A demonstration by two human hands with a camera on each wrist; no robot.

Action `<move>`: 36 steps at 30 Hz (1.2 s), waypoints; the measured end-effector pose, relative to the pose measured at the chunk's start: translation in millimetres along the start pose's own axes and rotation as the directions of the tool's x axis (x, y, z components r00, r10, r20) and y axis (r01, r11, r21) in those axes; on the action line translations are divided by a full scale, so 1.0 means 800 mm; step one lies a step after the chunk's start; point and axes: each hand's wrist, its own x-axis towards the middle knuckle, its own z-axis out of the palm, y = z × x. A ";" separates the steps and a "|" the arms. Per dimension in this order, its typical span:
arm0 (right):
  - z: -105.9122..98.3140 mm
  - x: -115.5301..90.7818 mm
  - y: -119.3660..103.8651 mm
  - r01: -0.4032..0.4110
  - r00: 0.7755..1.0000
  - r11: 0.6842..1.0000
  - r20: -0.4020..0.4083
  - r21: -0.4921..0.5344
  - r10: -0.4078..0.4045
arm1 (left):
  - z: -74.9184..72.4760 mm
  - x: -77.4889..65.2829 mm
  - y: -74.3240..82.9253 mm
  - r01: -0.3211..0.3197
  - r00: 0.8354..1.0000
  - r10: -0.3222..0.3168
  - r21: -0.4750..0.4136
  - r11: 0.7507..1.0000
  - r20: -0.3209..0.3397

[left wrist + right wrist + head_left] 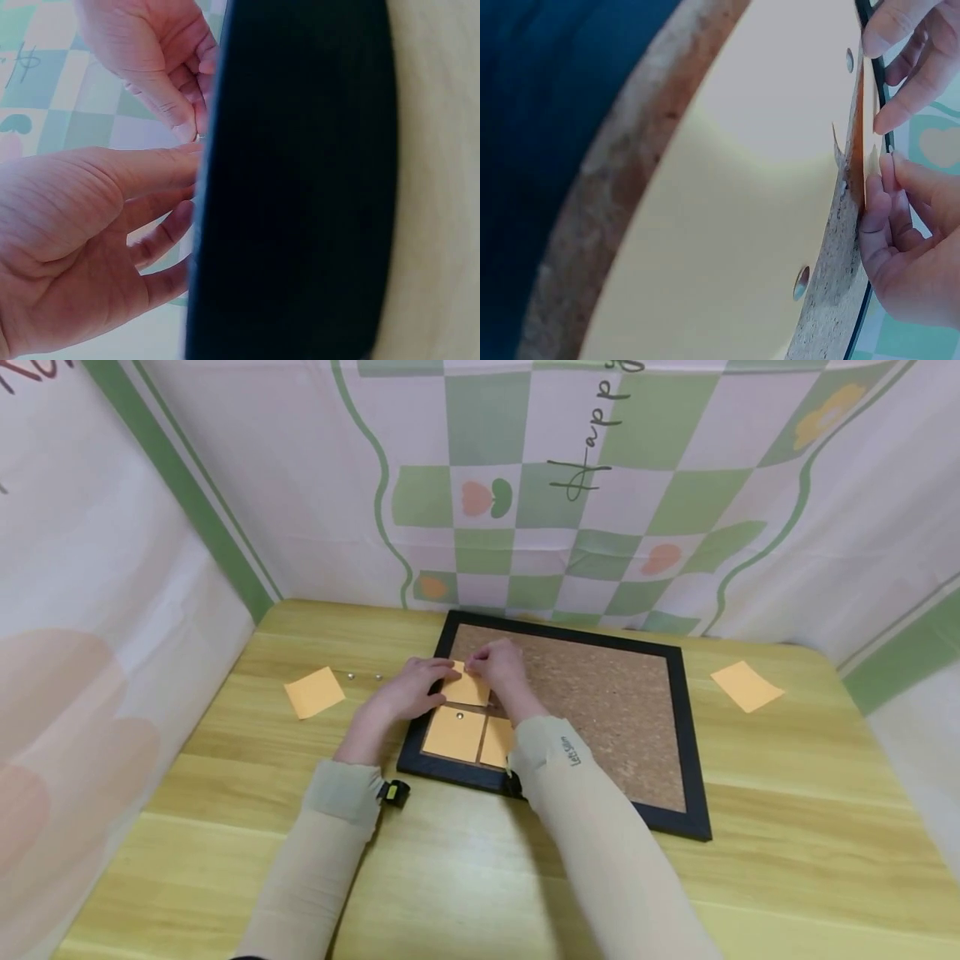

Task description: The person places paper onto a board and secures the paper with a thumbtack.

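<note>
An orange paper note [468, 692] lies on the upper left of a black-framed cork board [600, 710]. My left hand [411, 687] rests on its left side, fingers extended over the paper. At the note's top edge my right hand [501, 665] pinches a small metal thumbtack [891, 150], mostly hidden by the fingertips. Below, another note [453, 739] bears a silver thumbtack [460, 716] near its top edge. Beside it is one more note [494, 742], partly covered by the right sleeve. In the right wrist view, my right hand [919, 244] faces my left hand [919, 64].
A loose orange note [315, 693] lies on the table left of the board, near two silver thumbtacks [351, 677]. Another loose note [747, 686] lies to the right. A patterned cloth [555, 510] hangs behind the table.
</note>
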 end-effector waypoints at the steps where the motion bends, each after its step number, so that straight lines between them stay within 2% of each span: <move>1: 0.001 0.001 0.000 0.007 1.000 1.000 0.002 -0.004 -0.007 | 0.000 0.000 0.000 0.003 1.000 -0.003 -0.002 1.000 0.001; 14: -0.005 0.004 0.008 0.064 0.997 0.998 0.039 0.001 -0.064 | -0.002 0.001 0.002 0.008 1.000 -0.008 0.010 1.000 0.005; 20: -0.004 0.015 0.014 0.092 0.994 0.996 0.056 -0.018 -0.091 | -0.002 0.000 0.001 0.021 1.000 -0.021 0.007 1.000 0.013; 27: -0.005 0.013 0.010 0.070 0.996 0.997 0.061 -0.027 -0.069 | -0.001 0.001 0.000 0.018 1.000 -0.018 0.006 1.000 0.004; 36: -0.004 0.004 0.004 0.046 0.999 0.998 0.023 -0.032 -0.046 | -0.001 0.001 0.001 0.022 1.000 -0.022 0.018 1.000 0.011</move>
